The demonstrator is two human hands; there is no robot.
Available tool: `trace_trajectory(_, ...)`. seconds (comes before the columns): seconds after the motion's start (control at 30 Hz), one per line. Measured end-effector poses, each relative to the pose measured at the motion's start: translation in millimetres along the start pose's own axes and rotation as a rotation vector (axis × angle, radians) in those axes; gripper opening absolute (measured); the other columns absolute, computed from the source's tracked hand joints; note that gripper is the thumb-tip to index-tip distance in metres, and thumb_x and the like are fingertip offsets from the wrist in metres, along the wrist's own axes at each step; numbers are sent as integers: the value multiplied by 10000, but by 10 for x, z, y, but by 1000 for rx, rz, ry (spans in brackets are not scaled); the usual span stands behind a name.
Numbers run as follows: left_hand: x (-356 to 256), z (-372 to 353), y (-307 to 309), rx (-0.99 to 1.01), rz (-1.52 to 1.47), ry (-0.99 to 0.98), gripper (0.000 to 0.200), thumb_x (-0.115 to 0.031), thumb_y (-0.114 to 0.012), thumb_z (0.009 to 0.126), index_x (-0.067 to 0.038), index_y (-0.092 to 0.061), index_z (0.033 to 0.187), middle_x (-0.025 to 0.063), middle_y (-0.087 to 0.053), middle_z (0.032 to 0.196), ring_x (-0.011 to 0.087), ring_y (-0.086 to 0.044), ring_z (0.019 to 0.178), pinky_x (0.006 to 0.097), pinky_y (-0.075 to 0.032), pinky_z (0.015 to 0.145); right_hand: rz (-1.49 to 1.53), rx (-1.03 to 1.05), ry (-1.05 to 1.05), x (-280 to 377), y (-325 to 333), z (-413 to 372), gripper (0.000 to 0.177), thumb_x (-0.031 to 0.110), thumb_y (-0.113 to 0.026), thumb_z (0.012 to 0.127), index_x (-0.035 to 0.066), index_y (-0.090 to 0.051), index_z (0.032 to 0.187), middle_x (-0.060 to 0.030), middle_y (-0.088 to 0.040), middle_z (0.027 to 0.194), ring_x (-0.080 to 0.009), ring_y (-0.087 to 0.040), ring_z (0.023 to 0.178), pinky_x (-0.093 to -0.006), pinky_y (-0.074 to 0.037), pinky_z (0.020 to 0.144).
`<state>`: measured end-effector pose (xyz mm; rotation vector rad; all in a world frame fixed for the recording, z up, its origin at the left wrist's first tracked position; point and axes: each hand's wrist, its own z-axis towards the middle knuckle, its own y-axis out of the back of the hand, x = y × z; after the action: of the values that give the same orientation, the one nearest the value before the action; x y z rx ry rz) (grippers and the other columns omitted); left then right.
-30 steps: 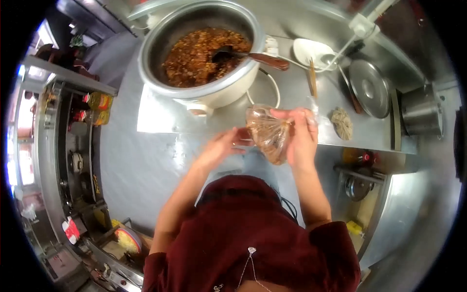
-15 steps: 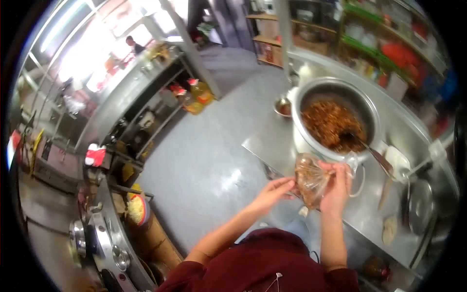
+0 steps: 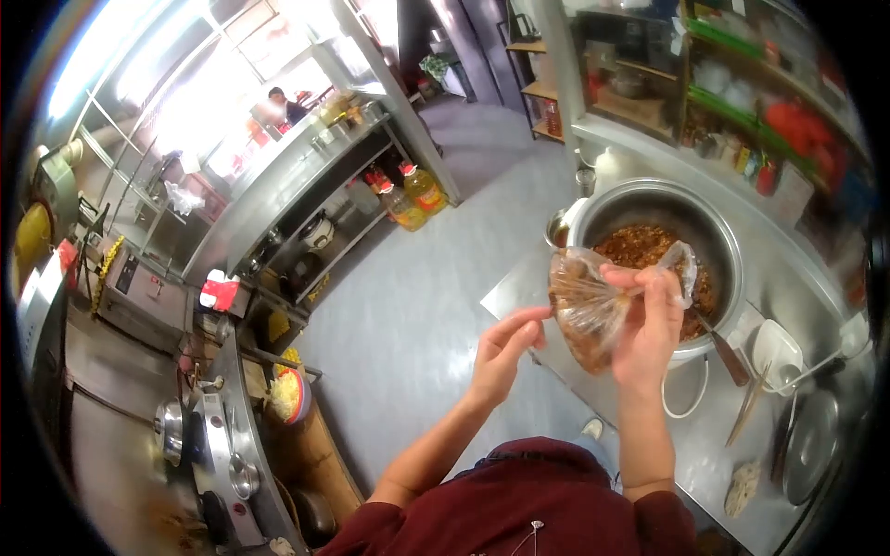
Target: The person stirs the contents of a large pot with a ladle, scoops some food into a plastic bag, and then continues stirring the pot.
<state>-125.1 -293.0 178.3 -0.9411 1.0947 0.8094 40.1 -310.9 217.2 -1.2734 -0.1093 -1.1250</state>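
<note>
A clear plastic bag [image 3: 584, 310] filled with brown food hangs from my right hand [image 3: 647, 329], whose fingers pinch its gathered neck. The loose bag top sticks out past the fingertips. My left hand [image 3: 508, 357] is open at the bag's left side, index finger stretched out with its tip right at the plastic and the thumb apart. Behind the bag stands a large metal pot [image 3: 732, 250] of reddish-brown chopped food [image 3: 640, 243], partly hidden by the bag and my right hand. A ladle handle [image 3: 728, 357] leans out over the pot's near rim.
On the steel counter [image 3: 691, 454] lie a white dish [image 3: 777, 345], a round lid [image 3: 811, 445] and a crumpled cloth [image 3: 742, 488]. A small metal bowl [image 3: 556, 228] sits left of the pot. Oil bottles [image 3: 425, 190] stand on the floor; a person [image 3: 287, 107] is far back.
The bag and my right hand have moved up, now overlapping the pot's near side. My left hand has shifted slightly left and up, its fingers more spread. The view has tilted.
</note>
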Motion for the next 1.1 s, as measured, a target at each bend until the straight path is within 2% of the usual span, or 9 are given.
trace_trajectory(0.23,100,285,-322,23,26,15,258,-132,-501,911,2,-574,1119,2,-545,921,88,-497,782,230,-401,750,27,-44,-6,138,280,241,217,173,-408,952,15,-534,873,-170,-650,850,-267,-610,884,-426,-414,917)
trace_trajectory(0.33,156,384,-411,-16,93,14,262,-103,-477,901,24,-562,1114,37,-569,890,113,-534,785,256,-429,737,39,-82,-11,139,405,308,220,164,-402,952,10,-535,867,-169,-650,850,-255,-608,882,-422,-414,917)
trace_trajectory(0.5,161,452,-517,-65,86,36,259,-112,-473,904,21,-573,1101,24,-563,876,104,-521,774,250,-428,736,22,-76,-40,102,512,386,211,133,-395,948,11,-538,851,-169,-649,849,-249,-606,880,-405,-405,923)
trace_trajectory(0.7,143,433,-402,-142,72,-21,241,-119,-468,909,8,-589,1073,12,-570,862,93,-514,764,239,-428,728,-24,-10,-47,48,364,383,206,105,-382,940,8,-536,842,-144,-641,824,-238,-611,867,-415,-384,956)
trace_trajectory(0.8,56,383,-325,-197,54,-44,229,-123,-471,909,2,-594,1056,11,-576,863,86,-514,764,237,-430,724,-10,40,-54,1,231,341,214,156,-386,948,36,-520,833,-132,-636,823,-216,-592,855,-379,-380,930)
trace_trajectory(1.1,-38,133,-34,-280,49,-98,224,-130,-477,905,8,-604,1029,12,-575,802,92,-520,735,238,-436,725,-5,155,-92,-69,-85,159,209,171,-406,946,39,-522,832,-133,-641,840,-197,-589,859,-345,-397,895)
